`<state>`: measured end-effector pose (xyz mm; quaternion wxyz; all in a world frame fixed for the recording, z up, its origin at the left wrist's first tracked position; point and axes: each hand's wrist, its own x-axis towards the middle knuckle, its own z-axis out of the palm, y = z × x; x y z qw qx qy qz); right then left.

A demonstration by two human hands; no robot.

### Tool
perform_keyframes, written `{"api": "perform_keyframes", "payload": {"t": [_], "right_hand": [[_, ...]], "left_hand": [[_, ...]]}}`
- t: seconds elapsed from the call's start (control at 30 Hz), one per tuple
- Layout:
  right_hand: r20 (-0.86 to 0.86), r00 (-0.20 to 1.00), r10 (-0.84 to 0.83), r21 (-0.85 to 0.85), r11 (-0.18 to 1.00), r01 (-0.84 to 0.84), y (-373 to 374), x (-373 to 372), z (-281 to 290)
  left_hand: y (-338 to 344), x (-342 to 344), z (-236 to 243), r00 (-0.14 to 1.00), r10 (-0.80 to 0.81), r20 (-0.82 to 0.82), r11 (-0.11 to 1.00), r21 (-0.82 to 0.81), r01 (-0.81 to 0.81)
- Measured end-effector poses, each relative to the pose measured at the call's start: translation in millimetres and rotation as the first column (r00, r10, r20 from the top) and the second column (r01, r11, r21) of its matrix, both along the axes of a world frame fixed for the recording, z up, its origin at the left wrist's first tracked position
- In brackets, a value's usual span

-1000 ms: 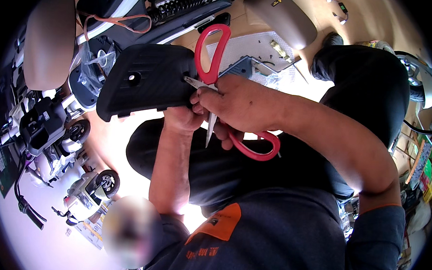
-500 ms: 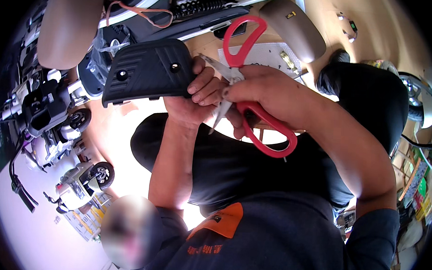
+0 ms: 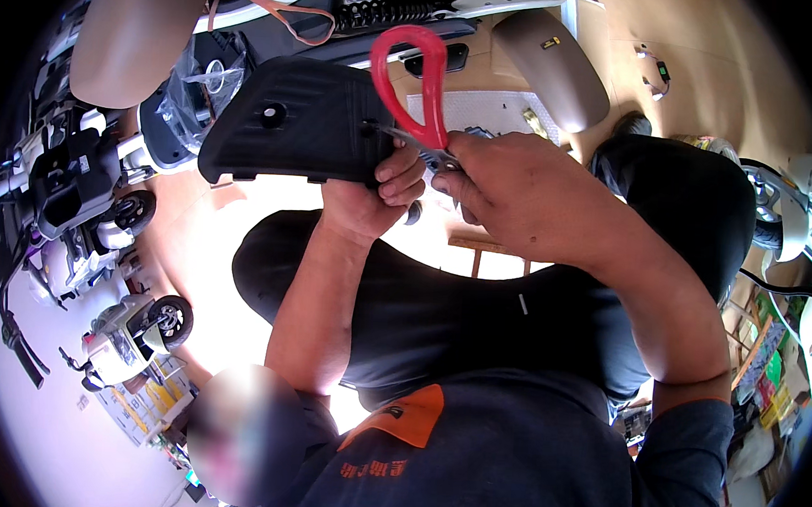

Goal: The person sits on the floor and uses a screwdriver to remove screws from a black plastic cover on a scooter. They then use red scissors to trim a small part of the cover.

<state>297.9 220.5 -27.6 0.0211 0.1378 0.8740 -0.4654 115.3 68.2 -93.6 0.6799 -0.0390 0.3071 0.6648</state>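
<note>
My left hand [image 3: 367, 206] is closed on the right edge of a black ribbed plastic panel [image 3: 307, 134], held up in front of me. One round hole shows light near the panel's middle; a second, darker hole lies by its right edge. My right hand [image 3: 538, 192] is wrapped around a pair of scissors [image 3: 435, 108] with red handles. One red loop sticks up above the fist, while the other is hidden. The blade points left, its tip at or very close to the right-hand hole; whether it goes in I cannot tell.
Beyond the panel lie a white vehicle body with a black coil spring [image 3: 382, 15], a brown padded seat [image 3: 553, 68] and a larger brown pad [image 3: 140, 38]. Clear plastic wrap [image 3: 189, 109] hangs left of the panel. Several scooters [image 3: 116, 348] stand at the left.
The scissors have turned in my right hand, from spread blades with both loops showing to one blade pointed at the panel's hole. The panel has tilted and shifted slightly right.
</note>
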Motion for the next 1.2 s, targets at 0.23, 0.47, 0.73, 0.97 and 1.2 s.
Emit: {"api": "perform_keyframes", "payload": {"t": [0.23,0.47,0.73,0.97,1.2], "right_hand": [[0.119,0.993,-0.011,0.087,0.996,0.001,-6,-2,-1],[0.007,0.999,-0.045,0.063,0.997,0.044,4,3,-13],[0.118,0.965,-0.236,-0.176,0.951,0.254,9,6,-26],[0.291,0.77,-0.568,-0.732,0.386,0.561,-13,-9,-39],[0.039,0.619,-0.785,-0.739,0.394,0.546,-19,-20,-38]], "left_hand": [[-1,0,-7,0.995,0.007,-0.104,0.996,-0.089,-0.017],[3,-5,-5,0.95,0.056,-0.308,0.997,-0.03,-0.069],[9,-7,27,0.456,0.182,-0.871,0.887,-0.055,-0.459],[7,-4,33,0.423,0.259,-0.868,0.883,0.035,-0.469],[1,-19,30,0.686,0.368,-0.627,0.885,0.009,-0.466]]}}
